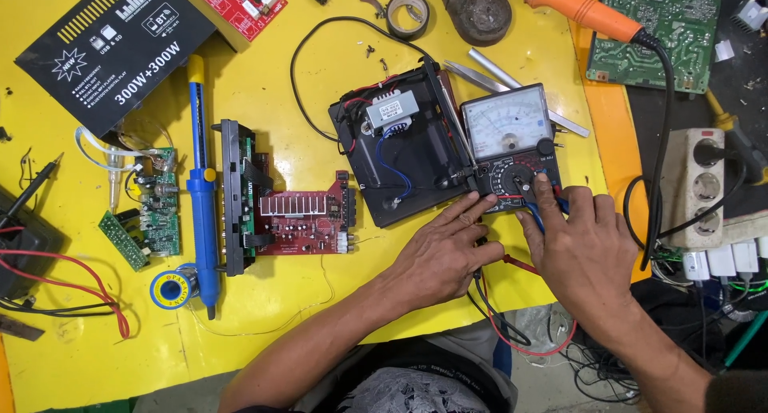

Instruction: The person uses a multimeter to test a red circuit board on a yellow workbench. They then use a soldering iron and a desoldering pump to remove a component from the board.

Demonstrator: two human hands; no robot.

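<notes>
An analog multimeter (512, 145) with a white dial face and black lower half lies on the yellow table (320, 301). My right hand (580, 245) rests at its lower edge, fingers by the round selector knob, pinching a blue-handled tool or lead. My left hand (444, 257) lies flat beside it, fingertips touching the meter's lower left corner. Red and black leads (500, 317) run from under my hands toward me. Left of the meter is an open black case (400, 153) holding a small transformer.
A red circuit board (304, 221) with a black front panel, a blue desoldering pump (202, 189), a solder spool (172, 289) and green boards lie at left. A black box lid, a tape roll (408, 14), an orange-handled iron (588, 11) and a power strip (696, 185) surround them.
</notes>
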